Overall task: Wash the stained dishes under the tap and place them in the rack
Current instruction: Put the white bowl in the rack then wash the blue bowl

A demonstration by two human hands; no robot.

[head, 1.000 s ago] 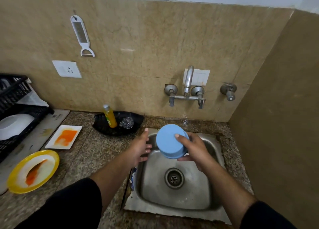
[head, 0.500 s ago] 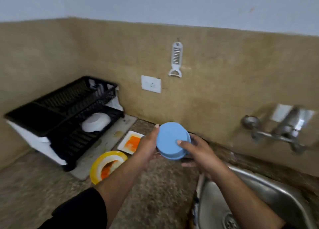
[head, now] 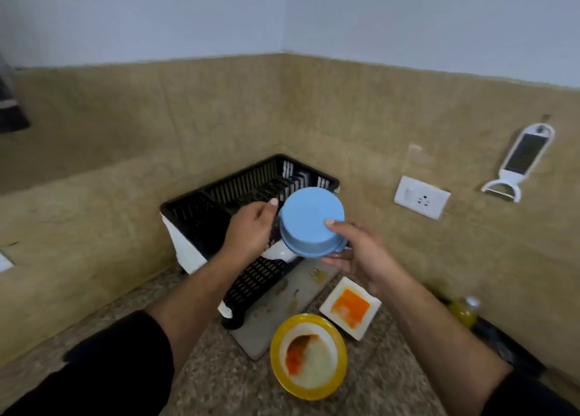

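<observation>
Holding the bowl inverted above the rack, likely for draining: right hand grip clasps its rim; left hand grip alongside, state unclear.

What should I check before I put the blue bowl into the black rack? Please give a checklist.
1. Right hand holds the blue bowl, thumb on its base: ok.
2. Left hand gripping the bowl too: cannot tell.
3. Bowl turned mouth-down, tilted, for draining: ok.
4. Bowl's inside clean: hidden, cannot tell.
5. Rack has free space beside the white bowl: ok.
6. Yellow plate and square plate washed: not ok, orange stains.
</observation>
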